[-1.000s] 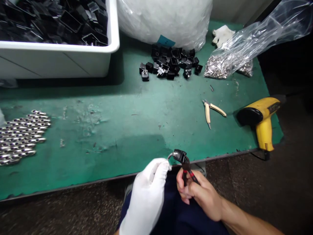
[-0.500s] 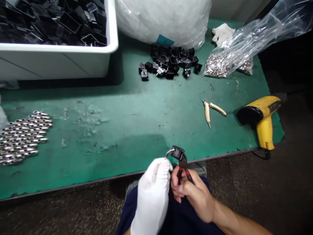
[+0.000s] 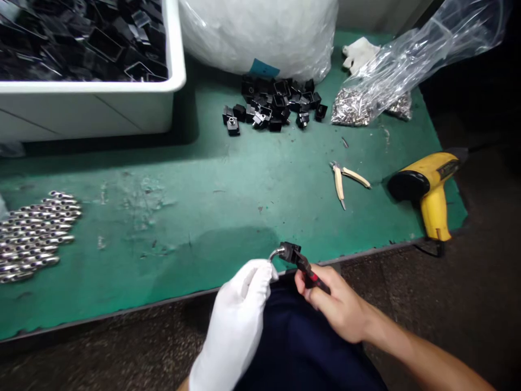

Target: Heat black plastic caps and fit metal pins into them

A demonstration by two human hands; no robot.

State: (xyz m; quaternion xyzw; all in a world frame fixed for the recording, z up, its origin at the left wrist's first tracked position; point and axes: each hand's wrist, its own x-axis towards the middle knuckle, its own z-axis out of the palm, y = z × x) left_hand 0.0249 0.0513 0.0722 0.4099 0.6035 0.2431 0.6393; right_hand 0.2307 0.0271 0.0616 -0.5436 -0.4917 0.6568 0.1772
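Observation:
My left hand (image 3: 242, 309), in a white glove, pinches a bent silver metal tube (image 3: 275, 253) close to the front edge of the bench. A small black plastic box-shaped part (image 3: 290, 252) sits on the tube's far end. My bare right hand (image 3: 336, 301) is closed around the handles of pliers (image 3: 308, 267) with black and red grips. Their jaws are at the black part's right side; how far they reach into it is hidden.
On the green bench (image 3: 228, 217) lie cream-handled pliers (image 3: 341, 179), a yellow heat gun (image 3: 427, 184), a pile of black parts (image 3: 277, 103) and rows of metal tubes (image 3: 38, 236). Behind stand a white bin (image 3: 93, 108), a bag of small metal pieces (image 3: 358, 106) and a large plastic bag (image 3: 260, 32).
The pliers have swung to a flatter angle, and their handles have come together in my right hand. My left hand still pinches the tube. The view has shifted slightly.

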